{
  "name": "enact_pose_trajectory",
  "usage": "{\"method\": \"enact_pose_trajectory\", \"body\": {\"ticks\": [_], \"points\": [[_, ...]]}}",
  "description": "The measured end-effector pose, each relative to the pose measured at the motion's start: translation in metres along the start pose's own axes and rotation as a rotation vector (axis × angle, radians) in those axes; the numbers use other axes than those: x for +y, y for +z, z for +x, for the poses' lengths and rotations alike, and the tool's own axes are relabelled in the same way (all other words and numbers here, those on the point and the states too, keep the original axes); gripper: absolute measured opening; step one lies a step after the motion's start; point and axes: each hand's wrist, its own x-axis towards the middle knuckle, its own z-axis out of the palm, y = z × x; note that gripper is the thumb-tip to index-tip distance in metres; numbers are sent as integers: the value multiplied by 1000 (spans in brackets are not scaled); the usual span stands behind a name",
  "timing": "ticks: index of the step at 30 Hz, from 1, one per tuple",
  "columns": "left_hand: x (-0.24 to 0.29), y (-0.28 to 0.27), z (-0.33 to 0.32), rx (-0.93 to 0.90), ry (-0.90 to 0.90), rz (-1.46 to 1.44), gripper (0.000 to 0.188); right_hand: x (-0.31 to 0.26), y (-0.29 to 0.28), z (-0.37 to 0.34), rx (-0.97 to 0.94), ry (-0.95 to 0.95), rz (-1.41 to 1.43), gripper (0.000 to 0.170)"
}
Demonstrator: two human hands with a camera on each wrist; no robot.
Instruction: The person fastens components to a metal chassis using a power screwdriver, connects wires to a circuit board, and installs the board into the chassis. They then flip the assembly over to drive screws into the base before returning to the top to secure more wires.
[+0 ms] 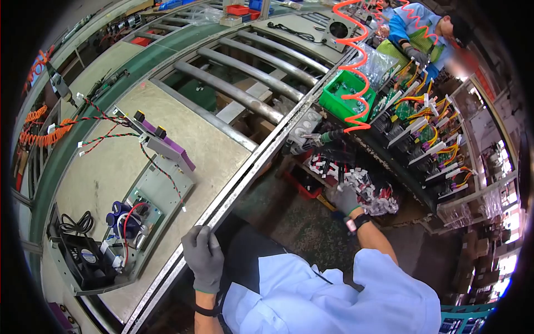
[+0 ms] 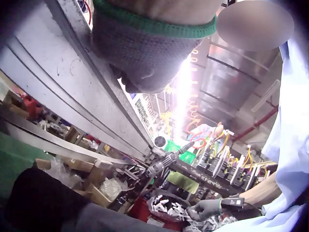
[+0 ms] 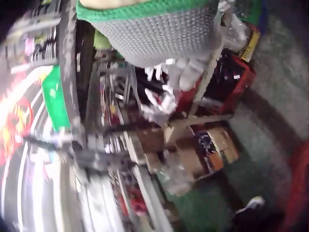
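My grey-gloved left hand point(image 1: 203, 257) rests at the metal edge rail point(image 1: 219, 197) of the workbench, fingers bent over it. To its left lies an open metal chassis point(image 1: 167, 183) with a black fan point(image 1: 83, 256), blue capacitors point(image 1: 118, 214), a circuit board point(image 1: 149, 214) and a purple-edged bracket point(image 1: 167, 147) trailing twisted wires. My gloved right hand point(image 1: 344, 201) reaches low into a heap of white-plugged cables point(image 1: 378, 195); in the right wrist view its fingers point(image 3: 193, 72) point down among the white plugs point(image 3: 161, 99).
Metal rollers point(image 1: 228, 92) run beyond the bench board. A green bin point(image 1: 347, 96) of small parts stands at the back right, with a coiled orange hose point(image 1: 359, 50) hanging over it. Rows of circuit boards point(image 1: 423, 128) line the right shelf. Another person point(image 1: 420, 33) works behind.
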Motion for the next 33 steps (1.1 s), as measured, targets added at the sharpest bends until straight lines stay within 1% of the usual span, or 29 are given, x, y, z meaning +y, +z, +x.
{"method": "enact_pose_trajectory", "body": {"ticks": [1, 2, 3, 5, 6, 7, 9, 10, 11, 12, 14, 16, 18, 19, 20, 22, 23, 24, 25, 26, 27, 28, 29, 31, 33], "points": [[-1, 0, 0, -3, -1, -4, 19, -41, 3, -1, 78, 137, 560, 12], [-2, 0, 0, -1, -5, -7, 19, -71, 8, 0, 148, 272, 1118, 12], [-3, -1, 0, 2, 3, -8, 19, -63, -3, 9, 69, 254, 1131, 15], [-2, -2, 1, 11, 21, -11, 18, -23, -6, 11, 119, -70, -350, 21], [-2, -2, 1, 12, 18, -14, 18, -52, 18, -16, 195, 112, -247, 26], [-2, -2, 0, 12, 15, -18, 18, -93, 48, -47, 288, 284, -132, 31], [-3, -3, -1, 12, 13, -40, 17, -56, 42, -58, 430, -28, -751, 32], [-3, -4, 0, 11, 14, -54, 17, -65, 53, -65, 488, -199, -1052, 33], [-4, -7, -1, 6, 13, -64, 17, -79, 51, -76, 412, -87, -911, 37], [-5, -9, -2, 0, 16, -64, 17, -106, 54, -82, 418, -142, -896, 35], [-8, -9, -2, -8, 28, -66, 17, -154, 51, -83, 479, -346, -762, 26], [-7, -10, 1, -14, 33, -70, 19, -227, 50, -88, 481, -628, -766, 20], [-8, -9, 1, 10, 18, -101, 20, -265, 47, -66, 548, -838, -561, 13], [-8, -10, 0, 1, 5, -129, 20, -299, 67, -60, 449, -776, -172, 13], [-9, -14, 0, -7, -9, -156, 21, -333, 88, -61, 336, -675, 206, 14], [-8, -25, 3, 12, 5, -200, 22, -390, 127, -87, 160, -483, 306, 15], [-13, -29, 1, 5, 12, -172, 22, -403, 136, -86, -13, -460, 254, 18], [-19, -39, 1, 53, 16, -109, 22, -418, 141, -83, -177, -444, 195, 23], [-23, -48, 2, 97, 21, -53, 22, -445, 175, -95, -157, -427, 245, 33], [-26, -56, 2, 136, 28, -2, 22, -464, 192, -95, -214, -547, 165, 44], [-32, -66, 1, 148, 7, 80, 22, -503, 226, -117, -130, -608, -8, 49], [-42, -72, -2, 174, -7, 136, 23, -517, 229, -99, -353, -571, 65, 47], [-49, -78, -5, 172, -46, 193, 23, -550, 252, -106, -441, -709, -134, 38], [-58, -83, -8, 169, -104, 261, 24, -582, 312, -116, -364, -1366, -541, 25], [-64, -85, -11, 165, -140, 288, 24, -611, 377, -148, -370, -1785, -747, 11]]}}
